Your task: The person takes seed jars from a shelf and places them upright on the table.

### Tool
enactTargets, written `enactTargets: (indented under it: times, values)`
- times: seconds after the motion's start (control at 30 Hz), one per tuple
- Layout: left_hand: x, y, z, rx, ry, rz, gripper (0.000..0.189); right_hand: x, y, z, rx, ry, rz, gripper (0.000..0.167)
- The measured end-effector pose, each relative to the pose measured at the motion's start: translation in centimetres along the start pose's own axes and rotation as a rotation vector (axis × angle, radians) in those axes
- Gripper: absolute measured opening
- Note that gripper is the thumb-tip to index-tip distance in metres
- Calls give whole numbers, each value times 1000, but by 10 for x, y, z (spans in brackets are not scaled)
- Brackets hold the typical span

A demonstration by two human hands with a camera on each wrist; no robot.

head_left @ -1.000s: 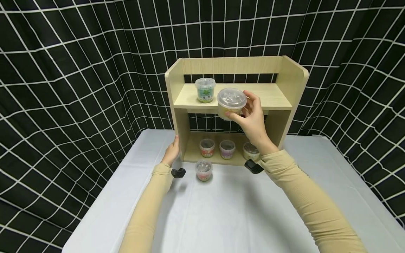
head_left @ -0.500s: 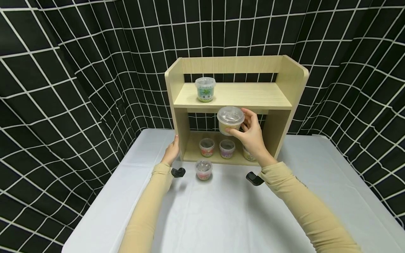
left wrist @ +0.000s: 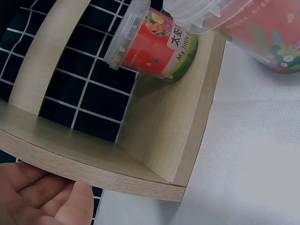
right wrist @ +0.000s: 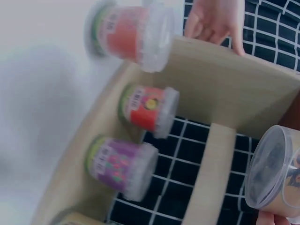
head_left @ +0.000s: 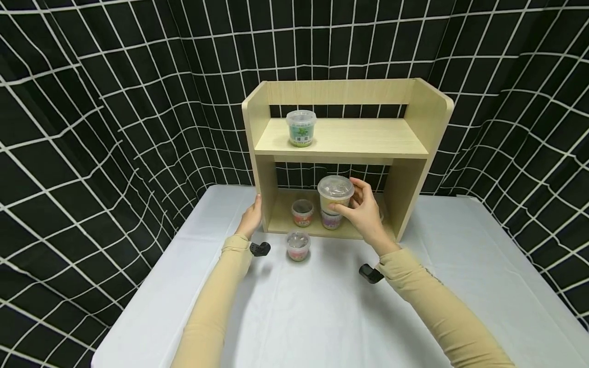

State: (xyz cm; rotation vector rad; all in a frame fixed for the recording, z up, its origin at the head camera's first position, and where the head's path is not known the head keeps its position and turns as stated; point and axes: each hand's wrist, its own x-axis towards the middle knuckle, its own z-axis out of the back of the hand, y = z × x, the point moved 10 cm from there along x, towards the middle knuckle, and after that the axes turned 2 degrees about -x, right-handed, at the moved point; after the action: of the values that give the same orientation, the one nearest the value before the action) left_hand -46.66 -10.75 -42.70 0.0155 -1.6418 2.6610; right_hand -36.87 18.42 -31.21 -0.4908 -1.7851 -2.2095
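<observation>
My right hand (head_left: 361,217) grips a clear-lidded plastic tub with a yellow label (head_left: 335,191), thumb in front and fingers round its far right side. The tub is held upright before the lower compartment of a pale wooden shelf unit (head_left: 368,137), overlapping a purple-labelled tub (right wrist: 117,164). My left hand (head_left: 250,220) touches the outside of the unit's left side panel, its fingers (left wrist: 77,201) against the wood. Left of the purple tub stands a red-labelled tub (head_left: 302,214). A further tub (right wrist: 77,219) at the right is mostly hidden behind my right hand.
A green-labelled tub (head_left: 301,130) stands on the upper shelf at the left. Another red-labelled tub (head_left: 298,247) stands on the white-covered table (head_left: 294,312) in front of the unit. Black cloth with a white grid (head_left: 138,102) surrounds the table.
My right hand has lowered the yellow-labelled tub from upper-shelf height to in front of the lower compartment. My left hand stays at the side panel.
</observation>
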Motion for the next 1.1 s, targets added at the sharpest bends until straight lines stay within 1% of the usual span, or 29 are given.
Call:
enactTargets:
  times: [0.1,0.27,0.57,0.7,0.97,1.1]
  values:
    - [1,0,0,-6,-8,-1,86,-4,-11,-2,19,7,-25,84]
    - [1,-2,1,-10,-17,-9,84,-13,-28,-5,8,18,-63,86]
    - [1,1,0,-19,-9,-2,85,-26,-59,-8,40,-6,-146,85]
    - [1,1,0,-15,-16,-6,85,-31,-74,-8,39,-19,-176,85]
    - [0,0,0,-22,-16,-1,86,-41,-90,-11,-28,-19,-231,84]
    - [0,1,0,-31,-14,8,86,-44,-96,-13,-25,-24,-240,84]
